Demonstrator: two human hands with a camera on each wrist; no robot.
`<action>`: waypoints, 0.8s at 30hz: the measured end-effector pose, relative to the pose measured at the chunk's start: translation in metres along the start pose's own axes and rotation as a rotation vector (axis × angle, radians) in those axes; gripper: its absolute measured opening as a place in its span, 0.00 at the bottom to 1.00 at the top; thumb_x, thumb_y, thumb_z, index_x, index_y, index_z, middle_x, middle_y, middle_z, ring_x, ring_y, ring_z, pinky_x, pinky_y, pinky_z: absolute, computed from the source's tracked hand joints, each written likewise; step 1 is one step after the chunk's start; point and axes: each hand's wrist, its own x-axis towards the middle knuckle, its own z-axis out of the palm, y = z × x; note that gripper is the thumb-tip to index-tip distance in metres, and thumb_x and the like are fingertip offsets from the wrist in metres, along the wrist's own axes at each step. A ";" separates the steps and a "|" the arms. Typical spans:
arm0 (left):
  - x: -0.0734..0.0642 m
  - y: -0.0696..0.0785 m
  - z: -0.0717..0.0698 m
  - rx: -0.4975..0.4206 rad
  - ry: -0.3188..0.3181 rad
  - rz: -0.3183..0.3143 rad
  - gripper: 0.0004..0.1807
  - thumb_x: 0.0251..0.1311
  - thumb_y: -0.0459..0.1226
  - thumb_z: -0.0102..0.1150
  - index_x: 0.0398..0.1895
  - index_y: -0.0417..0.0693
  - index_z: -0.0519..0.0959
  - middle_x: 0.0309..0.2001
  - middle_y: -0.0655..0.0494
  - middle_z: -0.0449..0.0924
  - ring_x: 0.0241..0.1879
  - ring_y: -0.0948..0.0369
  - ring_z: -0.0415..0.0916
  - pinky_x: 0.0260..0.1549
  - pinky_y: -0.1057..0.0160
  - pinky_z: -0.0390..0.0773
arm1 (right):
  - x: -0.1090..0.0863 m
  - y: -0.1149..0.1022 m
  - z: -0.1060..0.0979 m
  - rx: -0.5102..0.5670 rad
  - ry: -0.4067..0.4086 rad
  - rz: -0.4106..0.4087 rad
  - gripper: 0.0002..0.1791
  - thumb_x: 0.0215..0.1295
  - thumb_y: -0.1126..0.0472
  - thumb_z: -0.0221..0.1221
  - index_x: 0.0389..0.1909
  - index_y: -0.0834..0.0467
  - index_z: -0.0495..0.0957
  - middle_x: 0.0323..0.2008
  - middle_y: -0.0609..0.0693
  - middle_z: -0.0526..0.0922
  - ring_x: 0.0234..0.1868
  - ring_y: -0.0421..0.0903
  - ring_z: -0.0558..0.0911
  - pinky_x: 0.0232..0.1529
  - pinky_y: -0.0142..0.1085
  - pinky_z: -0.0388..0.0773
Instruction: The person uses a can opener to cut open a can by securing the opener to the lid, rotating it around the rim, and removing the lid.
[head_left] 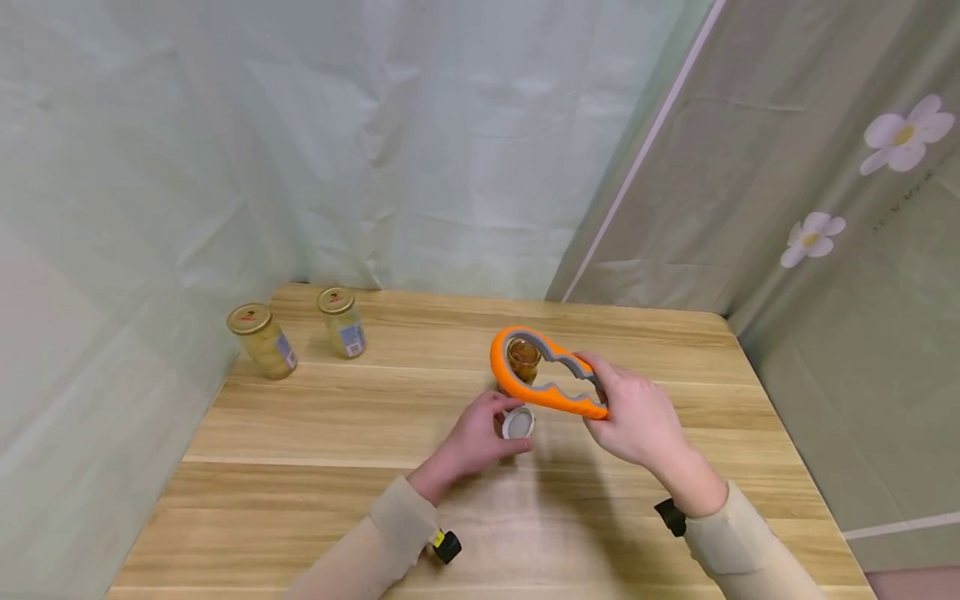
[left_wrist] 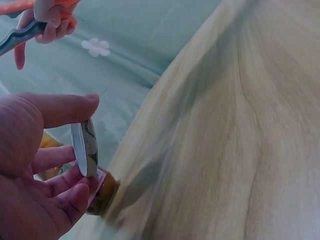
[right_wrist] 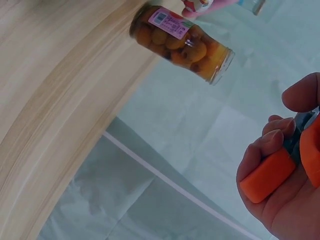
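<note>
Uncapping, late stage

Left hand [head_left: 477, 432], half-curled, pinched the lid [head_left: 519, 423]; right hand [head_left: 637, 412] curled tightly round the orange jar opener [head_left: 557, 400]. The topless fruit jar [right_wrist: 181, 42] stood at twelve o'clock from the lid. We judged uncapping done; next called for setting lid and opener down.

Curtain [head_left: 480, 167]: softly, brightly lit
Tabletop [head_left: 315, 433]: soft-edged shadows; pale sheen in left wrist view
Jar [right_wrist: 180, 45]: small bright glints
</note>
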 end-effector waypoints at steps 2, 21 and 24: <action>0.000 0.002 0.001 0.020 0.007 0.010 0.33 0.54 0.38 0.84 0.62 0.36 0.83 0.52 0.51 0.75 0.48 0.53 0.73 0.45 0.61 0.76 | -0.001 0.001 0.000 -0.001 0.001 -0.001 0.39 0.50 0.65 0.66 0.69 0.50 0.76 0.24 0.40 0.70 0.23 0.42 0.69 0.20 0.39 0.67; 0.007 0.003 0.008 0.394 0.033 0.096 0.37 0.50 0.41 0.86 0.62 0.33 0.83 0.58 0.44 0.79 0.54 0.49 0.78 0.59 0.49 0.78 | -0.002 0.001 0.001 0.012 -0.019 -0.006 0.44 0.50 0.66 0.67 0.75 0.50 0.71 0.25 0.40 0.69 0.22 0.42 0.67 0.19 0.37 0.66; 0.009 0.003 0.009 0.408 0.033 0.089 0.36 0.50 0.42 0.86 0.60 0.33 0.84 0.59 0.45 0.79 0.54 0.50 0.78 0.59 0.49 0.78 | -0.003 0.002 0.001 0.015 -0.019 0.002 0.45 0.50 0.66 0.66 0.75 0.49 0.71 0.25 0.41 0.68 0.22 0.42 0.67 0.19 0.37 0.66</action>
